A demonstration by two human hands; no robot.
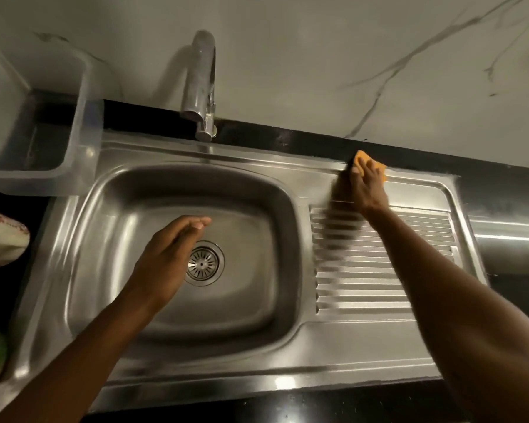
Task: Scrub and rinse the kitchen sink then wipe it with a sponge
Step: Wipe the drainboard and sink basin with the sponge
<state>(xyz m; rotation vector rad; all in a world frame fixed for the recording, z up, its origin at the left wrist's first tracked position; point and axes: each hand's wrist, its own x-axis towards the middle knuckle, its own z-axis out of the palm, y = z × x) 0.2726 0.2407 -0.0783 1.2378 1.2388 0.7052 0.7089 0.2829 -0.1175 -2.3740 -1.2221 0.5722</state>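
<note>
- The right hand (367, 187) grips the orange sponge (361, 155) on the back rim of the sink (257, 161), behind the drainboard (379, 270).
- The left hand (168, 254) hovers over the basin, fingers straight, empty.
- Best to wipe along the rim with even pressure and overlapping strokes.

sink (196, 372): stainless steel, single rounded basin on its left, round slotted drain strainer in the basin floor, ribbed drainboard on its right | sponge (380, 171): orange, lying flat on the sink's back rim just behind the drainboard, held down by the right hand (365, 187)
</note>
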